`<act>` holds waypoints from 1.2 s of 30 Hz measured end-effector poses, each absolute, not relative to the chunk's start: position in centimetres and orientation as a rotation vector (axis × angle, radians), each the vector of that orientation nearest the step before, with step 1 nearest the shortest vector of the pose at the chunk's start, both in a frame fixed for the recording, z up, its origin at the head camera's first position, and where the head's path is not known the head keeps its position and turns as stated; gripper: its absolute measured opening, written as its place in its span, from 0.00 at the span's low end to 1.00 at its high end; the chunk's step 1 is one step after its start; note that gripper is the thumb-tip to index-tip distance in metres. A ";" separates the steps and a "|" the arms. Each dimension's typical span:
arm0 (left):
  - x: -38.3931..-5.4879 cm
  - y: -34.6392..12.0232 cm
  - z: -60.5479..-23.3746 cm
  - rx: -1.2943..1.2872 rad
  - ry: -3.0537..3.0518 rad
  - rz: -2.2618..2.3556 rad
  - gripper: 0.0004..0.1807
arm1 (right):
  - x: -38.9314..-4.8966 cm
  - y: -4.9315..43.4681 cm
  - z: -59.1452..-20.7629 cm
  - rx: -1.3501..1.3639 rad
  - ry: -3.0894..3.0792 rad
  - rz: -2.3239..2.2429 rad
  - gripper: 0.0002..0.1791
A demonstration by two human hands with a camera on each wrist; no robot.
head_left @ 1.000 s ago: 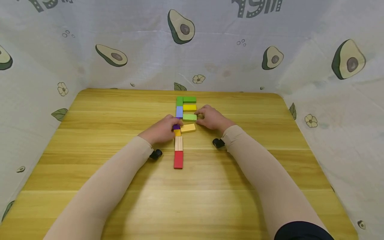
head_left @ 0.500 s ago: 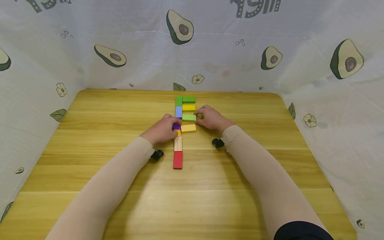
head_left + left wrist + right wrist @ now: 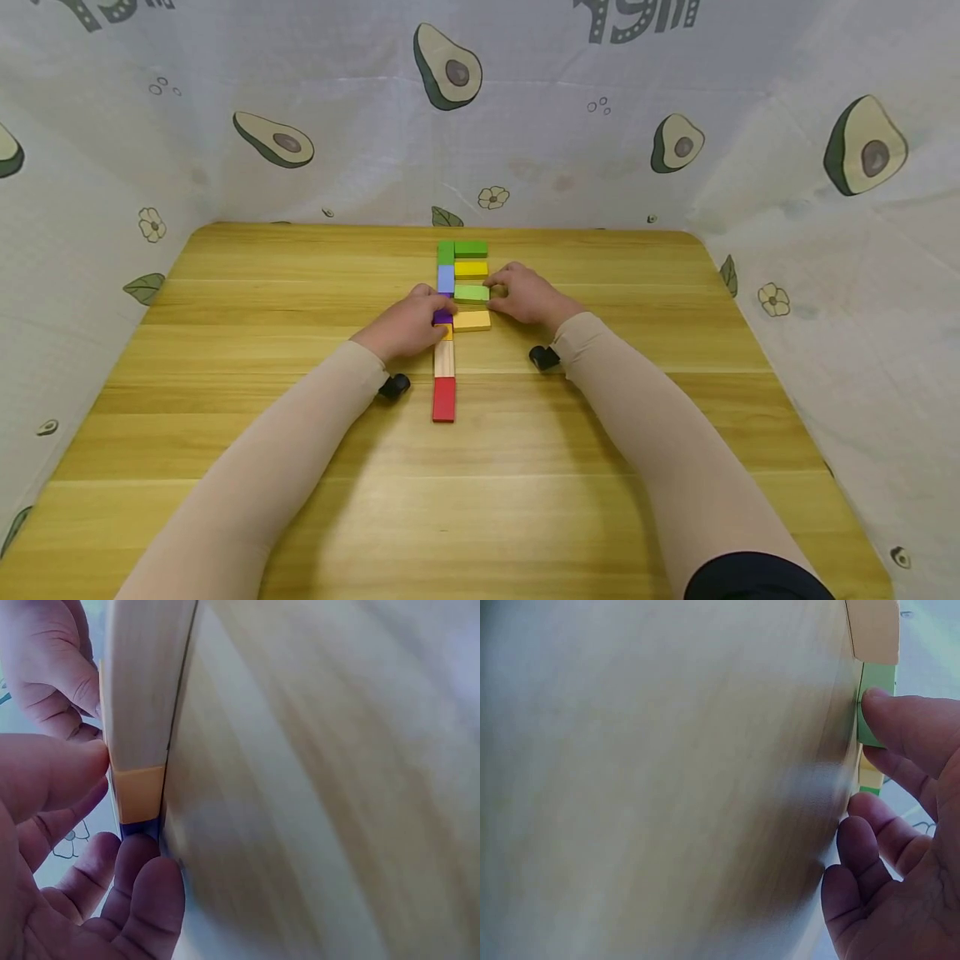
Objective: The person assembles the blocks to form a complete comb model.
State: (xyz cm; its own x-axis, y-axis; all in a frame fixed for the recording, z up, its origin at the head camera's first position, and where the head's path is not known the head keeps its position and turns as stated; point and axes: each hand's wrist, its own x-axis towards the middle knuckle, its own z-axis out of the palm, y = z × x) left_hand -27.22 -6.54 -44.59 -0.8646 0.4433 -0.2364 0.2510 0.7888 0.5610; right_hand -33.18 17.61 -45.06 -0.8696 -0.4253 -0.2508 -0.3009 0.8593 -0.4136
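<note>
Small wooden blocks lie in a column with several more branching off to its right. My left hand (image 3: 405, 325) bends over the column and holds it at the purple block (image 3: 442, 318), its thumb by the orange block (image 3: 140, 795). Part of the purple block is hidden under the fingers. From the right, my right hand (image 3: 528, 296) pinches the free end of the light green block (image 3: 472, 293) between thumb and index finger. Just nearer me, the pale yellow block (image 3: 472, 321) lies flat, its left end meeting the column.
Beyond the hands are a blue block (image 3: 446, 278), a yellow block (image 3: 471, 270) and two green blocks. Nearer me, a plain wood block (image 3: 444, 359) and a red block (image 3: 444, 400) continue the column. A patterned cloth (image 3: 360, 67) hangs behind the table (image 3: 570, 467).
The pale yellow block, slanted a second ago, has turned straight, square to the column. My left hand has shifted very slightly; my right hand stays at the light green block.
</note>
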 end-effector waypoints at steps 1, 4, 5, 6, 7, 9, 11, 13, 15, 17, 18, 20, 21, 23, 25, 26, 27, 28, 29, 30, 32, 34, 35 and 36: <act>-27.2 -6.5 -44.6 0.519 2.623 0.756 0.21 | -33.2 17.6 -45.1 -0.547 2.698 -0.522 0.26; -27.2 -6.6 -44.6 0.474 2.639 0.772 0.26 | -33.2 17.7 -45.1 -0.562 2.700 -0.517 0.26; -27.2 -6.6 -44.6 0.457 2.643 0.778 0.28 | -33.2 17.7 -45.1 -0.567 2.701 -0.514 0.26; -27.2 -6.7 -44.6 0.444 2.647 0.783 0.29 | -33.2 17.7 -45.1 -0.571 2.701 -0.513 0.26; -27.2 -6.7 -44.6 0.432 2.649 0.786 0.29 | -33.2 17.7 -45.1 -0.574 2.701 -0.510 0.26; -27.3 -6.7 -44.6 0.418 2.646 0.789 0.28 | -33.2 17.7 -45.0 -0.576 2.701 -0.506 0.26; -27.3 -6.7 -44.6 0.416 2.640 0.785 0.27 | -33.2 17.7 -44.9 -0.573 2.700 -0.503 0.26; -27.4 -6.7 -44.5 0.417 2.634 0.784 0.26 | -33.2 17.7 -44.9 -0.571 2.699 -0.500 0.26; -27.4 -6.6 -44.5 0.417 2.631 0.784 0.25 | -33.3 17.7 -45.0 -0.567 2.698 -0.497 0.26; -27.4 -6.6 -44.5 0.416 2.627 0.790 0.24 | -33.3 17.7 -45.0 -0.558 2.695 -0.499 0.26; -27.4 -6.6 -44.5 0.414 2.626 0.793 0.24 | -33.3 17.6 -45.0 -0.553 2.694 -0.500 0.26; -27.4 -6.6 -44.5 0.413 2.625 0.796 0.24 | -33.3 17.6 -45.0 -0.542 2.692 -0.503 0.26; -27.4 -6.5 -44.5 0.413 2.624 0.799 0.24 | -33.2 17.6 -45.0 -0.537 2.691 -0.505 0.27; -27.4 -6.5 -44.5 0.418 2.625 0.801 0.24 | -33.2 17.6 -44.9 -0.528 2.692 -0.507 0.27; -27.4 -6.5 -44.5 0.424 2.627 0.800 0.24 | -33.2 17.5 -44.9 -0.521 2.694 -0.507 0.27; -27.4 -6.5 -44.5 0.428 2.626 0.799 0.24 | -33.2 17.5 -45.0 -0.519 2.695 -0.506 0.27; -27.4 -6.5 -44.5 0.429 2.627 0.798 0.24 | -33.3 17.5 -45.0 -0.518 2.696 -0.505 0.27; -27.4 -6.5 -44.5 0.431 2.627 0.797 0.24 | -33.3 17.5 -45.0 -0.518 2.697 -0.503 0.27; -27.4 -6.5 -44.5 0.434 2.627 0.795 0.24 | -33.3 17.5 -45.0 -0.519 2.699 -0.503 0.27; -27.4 -6.5 -44.5 0.435 2.627 0.794 0.24 | -33.2 17.5 -45.1 -0.522 2.701 -0.502 0.27; -27.4 -6.5 -44.5 0.437 2.624 0.793 0.24 | -33.2 17.5 -45.1 -0.525 2.704 -0.501 0.27; -27.4 -6.5 -44.5 0.437 2.622 0.797 0.25 | -33.2 17.5 -45.1 -0.525 2.705 -0.503 0.28; -27.3 -6.5 -44.5 0.438 2.621 0.800 0.25 | -33.2 17.4 -45.1 -0.525 2.705 -0.505 0.28; -27.3 -6.5 -44.5 0.439 2.621 0.803 0.25 | -33.2 17.4 -45.0 -0.523 2.705 -0.505 0.28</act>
State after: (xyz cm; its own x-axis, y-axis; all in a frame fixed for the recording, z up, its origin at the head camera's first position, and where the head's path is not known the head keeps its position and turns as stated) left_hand -27.30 -6.48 -44.45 -0.8858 0.3920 -0.2483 0.1856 0.7897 0.5848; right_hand -33.23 17.43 -45.05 -0.8748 -0.4104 -0.2576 -0.2898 0.8692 -0.4007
